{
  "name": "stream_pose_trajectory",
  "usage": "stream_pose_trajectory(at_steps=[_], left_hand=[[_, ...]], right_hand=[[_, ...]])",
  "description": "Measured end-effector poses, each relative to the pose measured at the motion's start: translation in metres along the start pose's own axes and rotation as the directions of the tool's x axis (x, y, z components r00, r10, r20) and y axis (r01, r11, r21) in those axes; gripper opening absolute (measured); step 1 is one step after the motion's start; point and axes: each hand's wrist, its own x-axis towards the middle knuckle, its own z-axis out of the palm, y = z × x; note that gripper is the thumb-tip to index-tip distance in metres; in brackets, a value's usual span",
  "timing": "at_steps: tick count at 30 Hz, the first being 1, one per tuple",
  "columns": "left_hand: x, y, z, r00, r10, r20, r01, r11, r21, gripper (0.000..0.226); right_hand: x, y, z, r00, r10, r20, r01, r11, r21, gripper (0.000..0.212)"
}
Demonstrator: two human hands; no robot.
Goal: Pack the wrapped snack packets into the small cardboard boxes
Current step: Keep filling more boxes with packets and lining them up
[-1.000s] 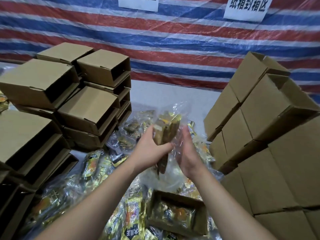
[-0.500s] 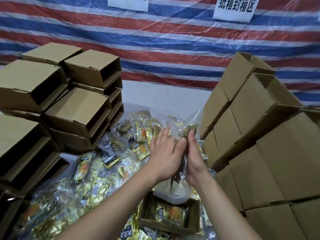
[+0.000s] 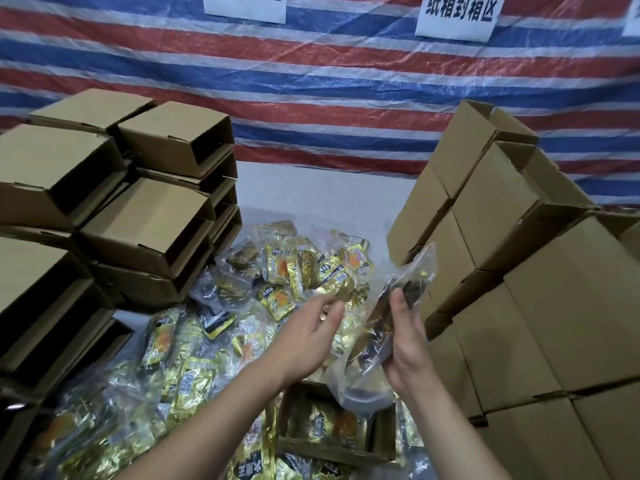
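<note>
The right hand [image 3: 403, 344] grips a crinkly clear plastic packet [image 3: 391, 323] of dark snack. Beside it, the left hand [image 3: 308, 336] has let go, fingers loosely spread above the glossy gold wrapped packets [image 3: 277, 299].

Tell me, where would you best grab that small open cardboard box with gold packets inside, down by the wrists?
Probably by the near wall of the small open brown cardboard box, coming from above on the person's side. It sits upright with its mouth up; the clear plastic snack bag held by the right hand hangs over its far right corner.
</note>
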Motion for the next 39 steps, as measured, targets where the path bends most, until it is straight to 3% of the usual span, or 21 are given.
stream_pose_trajectory(at_steps=[3,8,11,13,15,17,19,21,26,30,35,37,39], left_hand=[[-0.012,-0.041,0.001,0.995,-0.077,0.057,0.073,0.995,0.071,0.056],[-0.027,-0.095,0.017,0.974,-0.182,0.132,0.16,0.973,0.164,0.057],[-0.029,-0.113,0.027,0.957,-0.216,0.196,0.18,0.966,0.186,0.047],[-0.033,-0.121,0.036,0.939,-0.253,0.235,0.223,0.963,0.148,0.033],[-0.037,-0.125,0.044,0.939,-0.256,0.231,0.246,0.967,0.069,0.028],[-0.038,-0.127,0.049,0.948,-0.237,0.215,0.237,0.971,0.025,0.029],[-0.035,-0.128,0.05,0.951,-0.219,0.22,0.221,0.975,0.016,0.026],[-0.031,-0.128,0.048,0.951,-0.221,0.215,0.221,0.975,0.022,0.027],[-0.031,-0.137,0.046,0.949,-0.242,0.2,0.235,0.97,0.057,0.031],[-0.032,-0.14,0.048,0.955,-0.228,0.188,0.223,0.974,0.05,0.029],[-0.03,-0.135,0.053,0.97,-0.203,0.135,0.188,0.975,0.117,0.029],[-0.031,-0.136,0.055,0.974,-0.196,0.114,0.177,0.972,0.154,0.03],[-0.032,-0.138,0.056,0.975,-0.193,0.112,0.175,0.972,0.157,0.029]], right_hand=[[-0.004,-0.004,-0.01,0.999,-0.009,0.032,0.008,1.0,0.01,0.064],[-0.014,0.006,-0.022,0.993,-0.091,0.073,0.105,0.973,-0.205,0.052],[-0.02,0.018,-0.026,0.989,-0.069,0.129,0.116,0.911,-0.396,0.07],[-0.026,0.028,-0.028,0.977,-0.008,0.211,0.126,0.824,-0.552,0.086],[-0.032,0.04,-0.031,0.925,0.095,0.368,0.194,0.716,-0.671,0.086],[-0.036,0.051,-0.036,0.851,0.206,0.482,0.311,0.542,-0.781,0.082],[-0.037,0.059,-0.045,0.789,0.296,0.538,0.435,0.349,-0.83,0.086],[-0.036,0.061,-0.055,0.744,0.36,0.563,0.494,0.272,-0.826,0.087],[-0.028,0.067,-0.062,0.693,0.506,0.514,0.517,0.148,-0.843,0.075],[-0.019,0.081,-0.057,0.673,0.645,0.362,0.409,0.083,-0.909,0.055],[-0.004,0.111,-0.049,0.64,0.748,0.175,0.422,-0.152,-0.894,0.077],[-0.005,0.124,-0.046,0.647,0.747,0.15,0.417,-0.183,-0.89,0.075],[-0.005,0.124,-0.044,0.645,0.75,0.146,0.364,-0.134,-0.922,0.081]])
